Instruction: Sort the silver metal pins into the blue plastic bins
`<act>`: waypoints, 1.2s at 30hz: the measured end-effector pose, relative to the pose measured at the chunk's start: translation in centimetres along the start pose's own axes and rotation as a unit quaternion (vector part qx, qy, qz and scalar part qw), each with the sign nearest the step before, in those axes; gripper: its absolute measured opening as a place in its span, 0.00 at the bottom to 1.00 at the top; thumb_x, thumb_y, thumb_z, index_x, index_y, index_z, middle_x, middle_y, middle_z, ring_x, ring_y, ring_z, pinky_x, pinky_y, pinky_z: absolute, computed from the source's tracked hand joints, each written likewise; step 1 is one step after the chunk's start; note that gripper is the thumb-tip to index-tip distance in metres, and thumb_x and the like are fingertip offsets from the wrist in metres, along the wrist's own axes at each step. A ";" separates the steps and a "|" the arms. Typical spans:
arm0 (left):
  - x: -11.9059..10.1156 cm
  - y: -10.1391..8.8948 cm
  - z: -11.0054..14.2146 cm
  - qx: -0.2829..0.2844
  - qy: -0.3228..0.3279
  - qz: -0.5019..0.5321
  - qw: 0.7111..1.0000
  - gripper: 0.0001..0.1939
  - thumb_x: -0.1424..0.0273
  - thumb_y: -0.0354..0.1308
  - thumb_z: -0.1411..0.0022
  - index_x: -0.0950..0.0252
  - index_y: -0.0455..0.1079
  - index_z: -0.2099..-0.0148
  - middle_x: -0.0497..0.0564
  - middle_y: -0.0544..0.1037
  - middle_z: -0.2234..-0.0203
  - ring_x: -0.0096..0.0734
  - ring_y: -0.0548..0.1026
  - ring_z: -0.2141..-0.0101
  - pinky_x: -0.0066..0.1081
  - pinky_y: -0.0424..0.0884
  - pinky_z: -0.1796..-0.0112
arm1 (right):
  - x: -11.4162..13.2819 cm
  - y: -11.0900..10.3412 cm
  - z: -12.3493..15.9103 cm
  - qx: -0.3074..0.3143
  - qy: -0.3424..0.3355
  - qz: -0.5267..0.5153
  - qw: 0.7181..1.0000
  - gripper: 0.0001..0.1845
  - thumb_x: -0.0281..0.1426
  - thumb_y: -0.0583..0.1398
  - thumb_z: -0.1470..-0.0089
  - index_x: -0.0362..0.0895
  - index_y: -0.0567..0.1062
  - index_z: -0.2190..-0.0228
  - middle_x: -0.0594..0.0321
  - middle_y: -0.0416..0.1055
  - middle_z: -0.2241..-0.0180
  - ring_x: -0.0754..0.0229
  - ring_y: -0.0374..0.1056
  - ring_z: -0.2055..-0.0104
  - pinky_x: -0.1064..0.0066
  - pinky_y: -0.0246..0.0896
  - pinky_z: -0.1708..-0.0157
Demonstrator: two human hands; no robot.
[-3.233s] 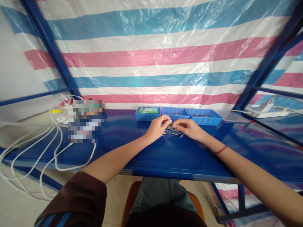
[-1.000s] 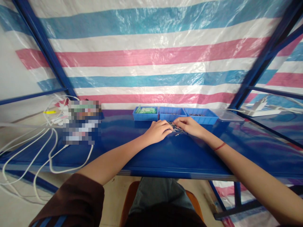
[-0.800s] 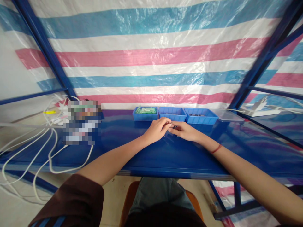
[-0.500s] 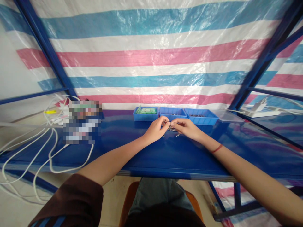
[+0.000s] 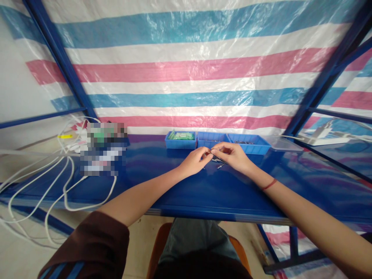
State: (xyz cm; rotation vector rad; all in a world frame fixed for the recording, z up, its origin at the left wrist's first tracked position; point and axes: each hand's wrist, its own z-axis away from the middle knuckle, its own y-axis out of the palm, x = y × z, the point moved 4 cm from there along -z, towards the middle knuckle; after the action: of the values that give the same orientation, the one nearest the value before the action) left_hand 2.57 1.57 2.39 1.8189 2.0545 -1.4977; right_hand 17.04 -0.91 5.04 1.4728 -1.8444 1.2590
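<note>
My left hand [image 5: 195, 162] and my right hand [image 5: 235, 155] meet over a small heap of thin metal pins [image 5: 217, 161] on the blue table [image 5: 174, 186]. Fingertips of both hands pinch a thin pin [image 5: 212, 150] between them, just above the heap. Behind the hands stand three blue trays: the left tray [image 5: 180, 140] holds green parts, the middle tray [image 5: 209, 138] and the right tray [image 5: 247, 142] hold small metal parts. A red band sits on my right wrist.
A blurred box [image 5: 103, 149] stands at the table's left with white cables [image 5: 58, 182] looping off the edge. A clear plastic lid [image 5: 283, 144] lies right of the trays. Blue frame posts and a striped tarp close the back.
Both hands rose slightly from the heap and drew together, fingertips now pinching one pin between them. The view shifted slightly.
</note>
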 end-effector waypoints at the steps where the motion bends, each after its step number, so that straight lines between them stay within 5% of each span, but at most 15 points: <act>1: 0.1 -0.1 0.0 -0.014 0.001 0.001 1.000 0.09 0.64 0.51 0.36 0.65 0.66 0.62 0.48 0.73 0.68 0.27 0.72 0.67 0.28 0.68 0.64 | 0.0 0.0 0.0 -0.001 -0.004 0.005 1.000 0.20 0.47 0.65 0.56 0.42 0.78 0.72 0.59 0.76 0.72 0.63 0.66 0.75 0.70 0.61 0.74; 7: 0.3 -1.3 -0.1 -0.107 0.004 0.010 0.994 0.06 0.67 0.56 0.39 0.65 0.64 0.65 0.47 0.72 0.69 0.24 0.71 0.70 0.27 0.69 0.64 | -0.5 -0.5 -0.1 -0.012 -0.026 0.069 0.997 0.21 0.47 0.62 0.51 0.41 0.79 0.66 0.58 0.75 0.71 0.64 0.63 0.76 0.70 0.59 0.76; 14: 0.2 -1.1 -0.1 -0.102 0.000 0.008 0.995 0.09 0.64 0.55 0.38 0.64 0.65 0.61 0.49 0.74 0.66 0.26 0.73 0.68 0.29 0.70 0.64 | -1.7 -0.6 -0.5 0.006 0.005 0.081 0.997 0.21 0.48 0.59 0.50 0.41 0.77 0.72 0.59 0.73 0.73 0.61 0.65 0.72 0.69 0.61 0.71; 18: 0.0 -0.8 0.1 -0.067 -0.005 -0.002 0.998 0.11 0.63 0.55 0.38 0.64 0.66 0.56 0.49 0.75 0.67 0.27 0.73 0.69 0.30 0.70 0.62 | -3.1 -2.7 -0.9 -0.121 0.097 -0.002 0.988 0.21 0.48 0.60 0.52 0.41 0.75 0.73 0.66 0.63 0.81 0.68 0.55 0.81 0.74 0.49 0.82; 22: -0.5 -0.8 0.3 -0.034 -0.003 -0.021 0.999 0.10 0.64 0.54 0.37 0.64 0.68 0.58 0.50 0.76 0.66 0.28 0.73 0.67 0.30 0.70 0.62 | -4.5 -5.9 -0.8 -0.279 0.159 -0.095 0.942 0.17 0.44 0.62 0.54 0.42 0.72 0.73 0.70 0.56 0.82 0.71 0.48 0.84 0.76 0.40 0.87; 25: -0.7 -0.6 0.3 -0.015 0.016 -0.026 0.999 0.09 0.64 0.52 0.36 0.64 0.69 0.60 0.50 0.75 0.66 0.27 0.73 0.67 0.29 0.69 0.61 | -5.4 -7.7 -0.6 -0.324 0.173 -0.119 0.922 0.17 0.45 0.62 0.54 0.44 0.71 0.72 0.72 0.53 0.84 0.71 0.44 0.86 0.75 0.38 0.88; 32: -0.7 -0.3 0.4 0.019 0.029 -0.065 0.997 0.10 0.66 0.50 0.35 0.64 0.71 0.62 0.51 0.76 0.66 0.29 0.73 0.65 0.29 0.68 0.60 | -5.6 -8.2 -0.7 -0.273 0.196 -0.102 0.936 0.20 0.50 0.59 0.51 0.45 0.71 0.72 0.69 0.54 0.84 0.69 0.45 0.87 0.71 0.38 0.88; 36: -1.1 -1.0 0.3 0.065 0.034 -0.198 0.978 0.08 0.67 0.54 0.39 0.63 0.73 0.64 0.51 0.76 0.63 0.35 0.73 0.60 0.34 0.67 0.57 | -3.4 -5.8 -1.1 -0.122 0.102 0.064 0.985 0.19 0.47 0.60 0.51 0.44 0.74 0.76 0.64 0.63 0.82 0.65 0.56 0.82 0.70 0.50 0.83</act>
State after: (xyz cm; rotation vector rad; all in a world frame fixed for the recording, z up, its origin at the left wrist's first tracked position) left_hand 1.95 0.66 3.44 1.5844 2.5248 -1.7119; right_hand 23.35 1.69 5.00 1.0713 -1.9000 1.1459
